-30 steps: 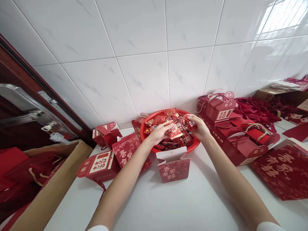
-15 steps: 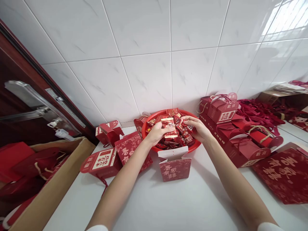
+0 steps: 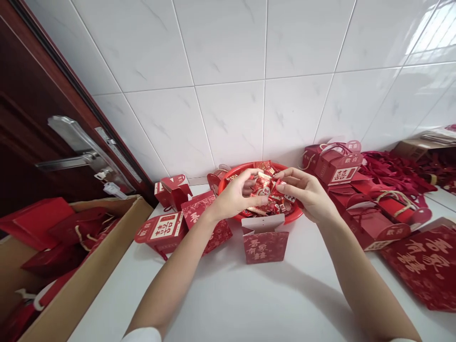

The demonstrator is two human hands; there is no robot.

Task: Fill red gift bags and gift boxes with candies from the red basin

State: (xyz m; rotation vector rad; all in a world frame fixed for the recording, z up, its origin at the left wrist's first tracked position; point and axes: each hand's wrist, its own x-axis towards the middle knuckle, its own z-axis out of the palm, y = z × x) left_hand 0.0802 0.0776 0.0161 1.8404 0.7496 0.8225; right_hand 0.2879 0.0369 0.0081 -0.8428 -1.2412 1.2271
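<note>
L. hand (image 3: pixel 238 195), now spread wider than 0.5 s ago, curls round sweets (image 3: pixel 263 186) over basin (image 3: pixel 295 218) (grip: can't tell) as R. hand (image 3: pixel 278 181) pinches a packet (image 3: pixel 275 188), so gathering behind box (image 3: pixel 266 249) prob. continues.

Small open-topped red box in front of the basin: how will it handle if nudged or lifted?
The open box is probably light and fairly stiff, since its walls look like thin folded card standing upright. The raised white flap would likely bend if pinched. A push might tip it, as it looks shallow front to back; contents aren't visible.
</note>
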